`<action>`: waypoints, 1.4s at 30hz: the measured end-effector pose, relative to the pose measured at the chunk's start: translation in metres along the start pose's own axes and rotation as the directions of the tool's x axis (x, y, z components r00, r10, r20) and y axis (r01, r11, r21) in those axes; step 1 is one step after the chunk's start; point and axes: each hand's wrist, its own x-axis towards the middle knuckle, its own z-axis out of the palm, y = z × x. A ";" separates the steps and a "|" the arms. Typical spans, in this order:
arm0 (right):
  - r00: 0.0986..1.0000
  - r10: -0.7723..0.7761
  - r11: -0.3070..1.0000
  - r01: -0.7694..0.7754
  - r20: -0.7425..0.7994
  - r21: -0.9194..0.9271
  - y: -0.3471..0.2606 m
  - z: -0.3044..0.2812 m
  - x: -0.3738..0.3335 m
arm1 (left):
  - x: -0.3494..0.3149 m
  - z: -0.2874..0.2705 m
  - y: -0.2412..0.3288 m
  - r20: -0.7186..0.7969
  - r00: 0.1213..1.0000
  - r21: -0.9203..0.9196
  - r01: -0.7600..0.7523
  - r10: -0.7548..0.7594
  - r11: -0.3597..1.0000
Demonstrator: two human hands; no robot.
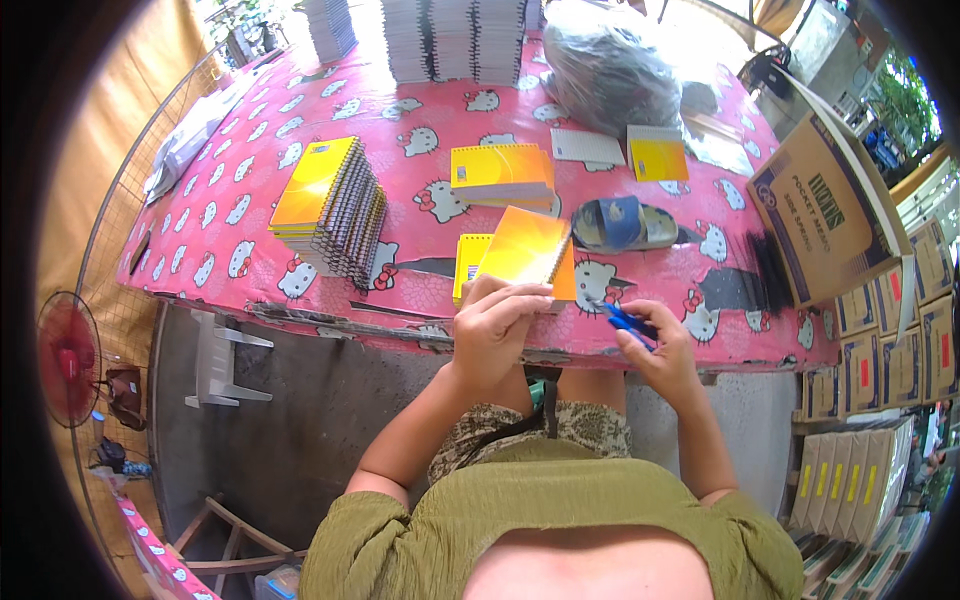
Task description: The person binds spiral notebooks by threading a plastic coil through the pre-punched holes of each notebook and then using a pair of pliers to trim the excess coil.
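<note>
Your left hand (497, 325) pinches a yellow notebook (525, 243) at the worktop's (215, 270) near edge. Your right hand (668, 355) grips a blue tool (634, 325) nearby. A slipper (618, 222) lies right; a notebook pile (330, 205) stands left.

Glossy card fronts the notebook (523, 243), bound with a metal-looking coil (562, 260); smooth plastic sheathes the tool (627, 320). The table cover (415, 215) gleams, plastic-looking, with a crinkled plastic bag (610, 75) and matt cardboard carton (825, 215).

Printed lettering (812, 205) on brown carton (835, 250)
</note>
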 end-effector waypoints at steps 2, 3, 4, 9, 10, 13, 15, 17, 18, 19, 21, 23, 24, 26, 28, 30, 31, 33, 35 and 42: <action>0.999 -0.045 0.999 0.044 0.015 0.022 -0.013 0.011 -0.002 | 0.002 0.006 0.007 -0.122 0.987 -0.085 0.097 -0.107 0.992; 0.997 -0.070 0.997 0.069 0.024 0.035 -0.018 0.015 -0.003 | 0.004 0.011 0.015 -0.189 0.955 -0.177 0.196 -0.228 0.965; 0.995 -0.104 0.994 0.104 0.007 0.019 -0.024 0.018 -0.001 | 0.005 0.014 0.020 -0.249 0.904 -0.270 0.280 -0.348 0.921; 0.977 -0.211 0.975 0.209 -0.017 -0.079 -0.038 0.022 0.004 | -0.002 0.006 0.002 -0.181 0.983 -0.035 0.025 -0.030 0.999; 0.974 -0.226 0.970 0.223 -0.014 -0.097 -0.038 0.021 0.004 | -0.003 0.005 0.003 -0.176 0.984 -0.017 0.015 -0.018 1.000; 0.933 -0.359 0.910 0.343 -0.032 -0.233 -0.039 0.023 0.009 | -0.002 0.006 0.003 -0.175 0.984 -0.004 0.021 -0.022 1.000; 0.988 -0.040 0.992 0.021 0.149 0.128 -0.042 0.019 0.009 | -0.005 0.006 0.003 -0.181 0.983 -0.003 0.010 -0.011 1.000; 0.906 0.156 0.804 -0.348 0.395 0.482 -0.032 0.018 0.011 | -0.004 0.004 0.004 -0.185 0.982 0.003 -0.043 0.042 0.999; 0.834 0.174 0.589 -0.514 0.524 0.623 -0.021 0.020 0.013 | -0.003 0.004 0.005 -0.195 0.979 0.004 -0.055 0.055 0.998; 0.697 0.120 0.313 -0.702 0.706 0.640 -0.020 0.016 0.019 | -0.002 0.004 0.004 -0.207 0.976 0.014 -0.069 0.070 0.998; 0.787 0.150 0.447 -0.594 0.598 0.669 -0.023 0.023 0.017 | 0.003 0.003 0.002 -0.242 0.967 0.010 -0.079 0.079 0.997; 0.912 0.102 0.743 -0.336 0.398 0.579 -0.028 0.023 0.018 | 0.018 -0.003 -0.006 -0.295 0.952 0.003 -0.086 0.083 0.996; 0.965 0.110 0.808 -0.225 0.236 0.545 -0.023 0.020 0.016 | 0.027 -0.020 -0.015 -0.389 0.921 -0.038 0.006 -0.020 0.999; 0.993 0.105 0.930 -0.078 -0.056 0.359 -0.005 0.007 0.020 | 0.072 -0.063 -0.008 -0.622 0.730 -0.294 0.119 -0.284 0.948; 0.960 0.044 0.999 -0.043 -0.277 0.011 0.027 -0.011 0.024 | 0.111 -0.114 -0.029 -0.722 0.572 -0.473 0.003 -0.390 0.881; 0.935 -0.079 0.952 -0.032 -0.346 -0.304 0.059 -0.019 0.024 | 0.113 -0.162 -0.087 -0.780 0.544 -0.309 0.094 -0.309 0.946; 0.934 -0.126 0.912 -0.023 -0.334 -0.409 0.073 -0.019 0.021 | 0.101 -0.172 -0.107 -0.759 0.546 -0.231 0.283 -0.355 0.931; 0.956 -0.063 0.881 -0.082 -0.285 -0.467 0.086 -0.013 0.013 | 0.082 -0.182 -0.138 -0.728 0.517 -0.047 0.617 -0.450 0.785; 0.962 -0.090 0.839 -0.065 -0.256 -0.540 0.084 -0.008 0.007 | 0.068 -0.174 -0.150 -0.768 0.478 -0.121 0.545 -0.426 0.830; 0.959 -0.118 0.882 -0.018 -0.256 -0.471 0.059 -0.016 0.030 | 0.054 -0.164 -0.169 -0.771 0.515 -0.202 0.358 -0.374 0.911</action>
